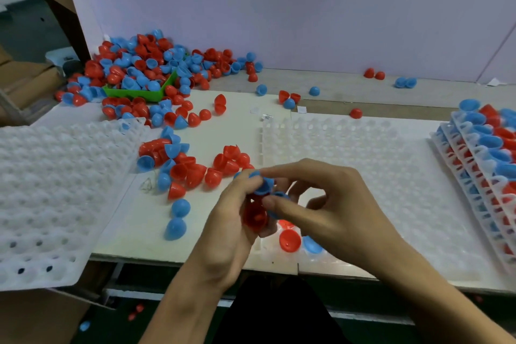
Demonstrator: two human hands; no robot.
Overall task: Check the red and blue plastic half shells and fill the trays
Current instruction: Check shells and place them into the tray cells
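- At your far left lies a white moulded tray point(55, 190), dimpled, bearing no readable writing.
- Your left hand point(231, 220) grips glossy red half shells point(255, 216) and blue half shells point(264, 184).
- Your right hand point(329, 204) pinches those blue ones over the middle tray point(391, 176).
- Filled trays point(480, 176) are stacked at right.

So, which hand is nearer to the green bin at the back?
Left. The left hand is below the green bin, toward its right; the right hand is farther right still.
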